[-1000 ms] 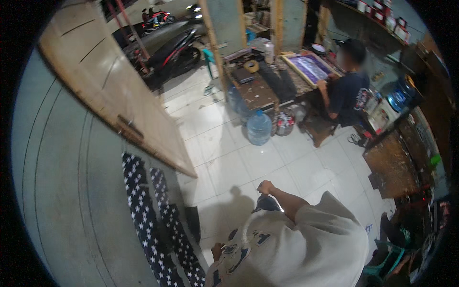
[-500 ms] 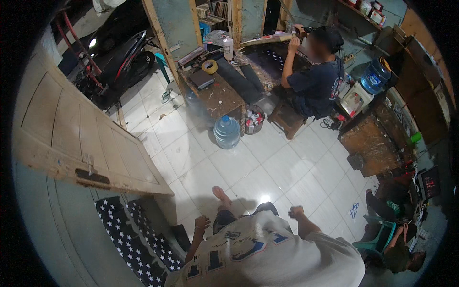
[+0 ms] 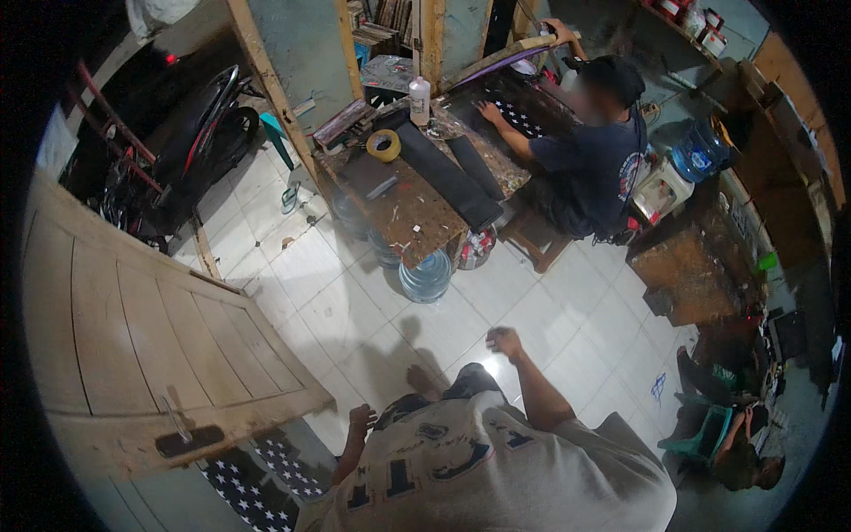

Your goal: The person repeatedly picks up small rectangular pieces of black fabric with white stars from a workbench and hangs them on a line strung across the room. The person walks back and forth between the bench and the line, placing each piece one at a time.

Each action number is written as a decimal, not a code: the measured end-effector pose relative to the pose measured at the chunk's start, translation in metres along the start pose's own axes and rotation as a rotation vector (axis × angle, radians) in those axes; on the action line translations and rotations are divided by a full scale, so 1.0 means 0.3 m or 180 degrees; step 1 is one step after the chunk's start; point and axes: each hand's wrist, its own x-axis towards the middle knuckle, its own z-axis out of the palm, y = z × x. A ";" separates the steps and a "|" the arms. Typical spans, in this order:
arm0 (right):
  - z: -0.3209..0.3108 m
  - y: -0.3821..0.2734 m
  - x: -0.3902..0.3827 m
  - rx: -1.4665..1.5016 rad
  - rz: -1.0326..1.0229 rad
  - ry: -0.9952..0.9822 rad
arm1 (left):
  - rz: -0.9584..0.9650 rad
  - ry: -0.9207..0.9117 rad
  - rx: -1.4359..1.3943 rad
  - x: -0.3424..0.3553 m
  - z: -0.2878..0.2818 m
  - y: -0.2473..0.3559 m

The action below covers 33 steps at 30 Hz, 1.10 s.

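Observation:
My left hand (image 3: 362, 418) hangs low beside my body near the edge of the wooden door, its fingers loosely bent and a little apart. Nothing shows in it. Out in front over the white tiled floor (image 3: 355, 301), my right hand (image 3: 505, 343) has half-curled fingers with a gap between them; I see no object there. Ahead stands a worn wooden workbench (image 3: 417, 222). On it are a roll of tape (image 3: 384, 145), long dark strips (image 3: 448, 173) and a white bottle (image 3: 419, 100). Neither hand touches the bench.
A blue water jug (image 3: 425, 277) stands by the bench's near corner. The open door (image 3: 177, 328) takes up the left, with star-patterned dark cloth (image 3: 248, 488) below it. A co-worker (image 3: 594, 142) sits at the bench; another person (image 3: 740, 457) is by a green chair (image 3: 700, 434). Motorbikes (image 3: 199, 142) stand outside.
I have moved closer to the workbench. My right hand has swung forward and inward. The co-worker has lowered one hand to the star-patterned dark surface while the other holds the wooden frame.

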 end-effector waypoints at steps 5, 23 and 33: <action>0.096 -0.396 0.080 0.0548 0.0124 0.0449 | -0.0320 0.0548 -0.1173 0.025 -0.112 0.379; 0.038 -0.604 0.836 0.1481 0.0787 0.0313 | -0.0362 0.0397 -0.0747 0.079 -0.035 0.836; -0.001 -0.610 1.051 0.1446 0.0937 -0.0019 | -0.0566 0.0523 -0.1355 0.114 0.089 1.094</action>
